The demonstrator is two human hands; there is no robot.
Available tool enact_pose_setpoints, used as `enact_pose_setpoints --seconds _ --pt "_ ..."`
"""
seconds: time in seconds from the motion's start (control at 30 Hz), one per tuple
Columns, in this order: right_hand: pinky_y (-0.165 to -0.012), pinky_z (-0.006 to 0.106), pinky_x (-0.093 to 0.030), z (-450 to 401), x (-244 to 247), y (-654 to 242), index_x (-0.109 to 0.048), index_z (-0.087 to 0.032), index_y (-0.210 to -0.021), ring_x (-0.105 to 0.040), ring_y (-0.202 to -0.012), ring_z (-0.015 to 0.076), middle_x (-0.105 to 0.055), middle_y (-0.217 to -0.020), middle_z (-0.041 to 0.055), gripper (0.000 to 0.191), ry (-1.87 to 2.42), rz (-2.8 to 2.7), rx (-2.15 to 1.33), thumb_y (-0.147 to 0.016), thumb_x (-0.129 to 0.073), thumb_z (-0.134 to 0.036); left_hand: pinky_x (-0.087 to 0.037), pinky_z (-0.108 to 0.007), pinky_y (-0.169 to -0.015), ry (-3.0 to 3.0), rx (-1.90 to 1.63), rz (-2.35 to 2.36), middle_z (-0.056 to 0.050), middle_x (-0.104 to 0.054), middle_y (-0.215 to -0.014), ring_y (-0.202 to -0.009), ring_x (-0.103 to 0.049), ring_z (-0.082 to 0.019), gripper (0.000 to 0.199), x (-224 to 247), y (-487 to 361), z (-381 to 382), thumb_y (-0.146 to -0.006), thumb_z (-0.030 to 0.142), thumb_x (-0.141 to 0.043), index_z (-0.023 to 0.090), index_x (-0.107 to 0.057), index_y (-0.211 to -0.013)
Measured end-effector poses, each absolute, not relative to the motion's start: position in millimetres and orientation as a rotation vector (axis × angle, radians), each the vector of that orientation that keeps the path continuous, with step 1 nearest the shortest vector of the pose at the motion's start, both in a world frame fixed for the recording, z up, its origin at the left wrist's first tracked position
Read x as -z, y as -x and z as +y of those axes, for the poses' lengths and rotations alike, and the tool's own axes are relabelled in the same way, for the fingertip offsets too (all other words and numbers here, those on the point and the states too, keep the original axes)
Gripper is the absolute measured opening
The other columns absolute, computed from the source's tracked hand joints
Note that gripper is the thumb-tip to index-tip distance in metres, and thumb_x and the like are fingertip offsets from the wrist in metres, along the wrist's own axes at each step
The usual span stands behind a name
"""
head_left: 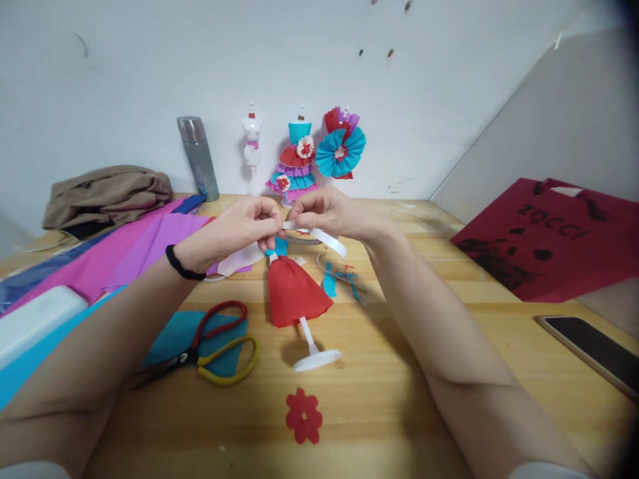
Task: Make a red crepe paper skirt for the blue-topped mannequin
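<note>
Between my two hands runs a narrow white strip of tape [330,243], its loose end curling down to the right. My left hand [244,223], with a black band at the wrist, pinches one end of it. The fingers of my right hand [332,211] are closed on it a short way along. Just below lies a small dress-form figure in a red crepe-paper skirt [298,293], tipped over, its white round base [317,360] towards me. Its blue top is partly hidden by my left hand. A red paper flower [312,420] lies nearer to me.
Scissors [188,357] with one red and one yellow handle lie on blue paper at left. Coloured paper sheets, a brown cloth [107,196] and a grey bottle [200,159] are farther back. Small dressed figures line the wall. A red bag [544,239] and phone [594,352] are right.
</note>
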State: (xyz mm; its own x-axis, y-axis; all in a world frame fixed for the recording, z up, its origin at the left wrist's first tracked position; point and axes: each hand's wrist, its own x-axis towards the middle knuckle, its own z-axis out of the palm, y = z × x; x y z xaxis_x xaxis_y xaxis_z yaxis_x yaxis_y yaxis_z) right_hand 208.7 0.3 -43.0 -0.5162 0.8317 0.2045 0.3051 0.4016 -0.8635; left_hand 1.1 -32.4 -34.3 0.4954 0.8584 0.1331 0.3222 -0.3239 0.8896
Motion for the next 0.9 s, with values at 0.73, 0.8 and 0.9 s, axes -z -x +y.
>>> enact_pose_setpoints --seconds 0.73,0.8,0.9 --pt "-0.063 0.022 -0.044 -23 18 -211 -0.071 -0.014 -0.087 -0.06 -0.067 0.0093 -0.072 -0.084 0.0013 0.007 1.161 -2.044 -0.67 -0.085 -0.071 -0.021 -0.044 -0.02 -0.053 -1.876 -0.876 1.165 0.0 -0.061 -0.054 -0.05 -0.055 -0.009 0.018 30 -3 -32 -0.076 0.006 -0.056 0.016 -0.058 -0.061" --pt "-0.062 0.021 -0.041 -22 20 -212 -0.073 -0.013 -0.092 -0.056 -0.064 0.0076 -0.071 -0.079 -0.0021 0.012 1.199 -2.149 -0.652 -0.08 -0.072 -0.012 -0.044 -0.019 -0.053 -1.849 -0.876 1.156 0.0 -0.062 -0.055 -0.05 -0.055 -0.009 0.018 31 -3 -32 -0.076 0.006 -0.057 0.016 -0.059 -0.061" --pt "-0.059 0.02 -0.036 -15 23 -218 -0.076 -0.013 -0.094 -0.05 -0.061 0.0054 -0.067 -0.07 -0.0065 0.02 1.18 -2.342 -0.692 -0.075 -0.074 -0.006 -0.045 -0.019 -0.053 -1.82 -0.884 1.152 0.0 -0.063 -0.056 -0.051 -0.057 -0.009 0.018 33 -3 -31 -0.077 0.007 -0.057 0.016 -0.06 -0.063"
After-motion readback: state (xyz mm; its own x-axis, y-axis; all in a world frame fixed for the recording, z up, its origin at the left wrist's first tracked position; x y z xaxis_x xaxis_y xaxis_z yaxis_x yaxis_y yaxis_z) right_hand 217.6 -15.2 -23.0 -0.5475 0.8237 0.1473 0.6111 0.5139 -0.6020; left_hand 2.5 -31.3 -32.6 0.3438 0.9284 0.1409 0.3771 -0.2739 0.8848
